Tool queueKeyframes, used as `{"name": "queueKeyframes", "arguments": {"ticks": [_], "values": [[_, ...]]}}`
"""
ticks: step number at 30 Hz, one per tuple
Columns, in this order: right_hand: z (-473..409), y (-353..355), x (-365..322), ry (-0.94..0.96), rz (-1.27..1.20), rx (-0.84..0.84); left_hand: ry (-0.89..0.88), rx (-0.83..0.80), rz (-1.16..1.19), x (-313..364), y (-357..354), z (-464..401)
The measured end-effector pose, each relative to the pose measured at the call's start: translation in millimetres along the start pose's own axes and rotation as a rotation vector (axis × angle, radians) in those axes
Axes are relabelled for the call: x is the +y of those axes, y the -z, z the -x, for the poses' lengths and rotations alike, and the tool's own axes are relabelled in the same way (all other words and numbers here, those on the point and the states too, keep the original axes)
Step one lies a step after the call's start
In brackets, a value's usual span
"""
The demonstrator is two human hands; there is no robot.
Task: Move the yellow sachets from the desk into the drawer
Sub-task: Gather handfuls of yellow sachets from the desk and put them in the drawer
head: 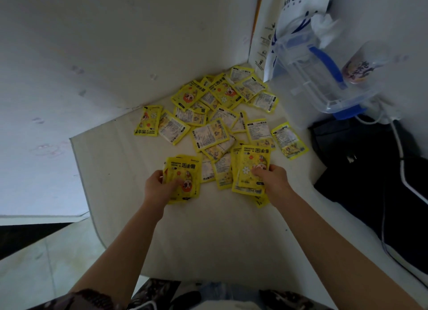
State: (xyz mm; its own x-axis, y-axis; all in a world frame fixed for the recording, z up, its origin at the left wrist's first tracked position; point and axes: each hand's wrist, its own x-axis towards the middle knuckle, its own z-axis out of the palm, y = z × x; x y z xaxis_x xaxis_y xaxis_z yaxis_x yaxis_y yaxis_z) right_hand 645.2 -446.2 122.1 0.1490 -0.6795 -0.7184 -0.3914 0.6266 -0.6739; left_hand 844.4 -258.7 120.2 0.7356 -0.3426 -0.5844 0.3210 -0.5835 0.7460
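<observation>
Left hand (159,184) curled round a small stack of yellow sachets (183,178), thumb on top, fingers beneath, presumably to square the packets for carrying. Right hand (269,178) clamped likewise on a second stack (251,170), thumb pressed on the top packet's face. Both stacks held low, just over the desk (208,228), probably so more could be swept in. Beyond both hands, a loose scatter of sachets (220,115) spread toward the far corner, some face up, some label up, several overlapping. Between the hands, a few more lying flat. Further right of the right hand, a clear plastic box (324,82) and a dark bag (370,166). No drawer in view; nothing yet stowed, by the look of it.
</observation>
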Motion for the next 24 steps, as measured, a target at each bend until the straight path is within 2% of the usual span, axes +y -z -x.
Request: {"name": "queueKeyframes", "arguments": {"ticks": [13,24], "values": [[50.4,43.0,58.1,0.057,-0.157,-0.085,0.046,-0.016,0.295,-53.5,-8.9,72.8],[129.1,50.5,137.6,0.053,-0.259,0.033,0.043,-0.183,0.239,-100.5,12.9,118.9]]}}
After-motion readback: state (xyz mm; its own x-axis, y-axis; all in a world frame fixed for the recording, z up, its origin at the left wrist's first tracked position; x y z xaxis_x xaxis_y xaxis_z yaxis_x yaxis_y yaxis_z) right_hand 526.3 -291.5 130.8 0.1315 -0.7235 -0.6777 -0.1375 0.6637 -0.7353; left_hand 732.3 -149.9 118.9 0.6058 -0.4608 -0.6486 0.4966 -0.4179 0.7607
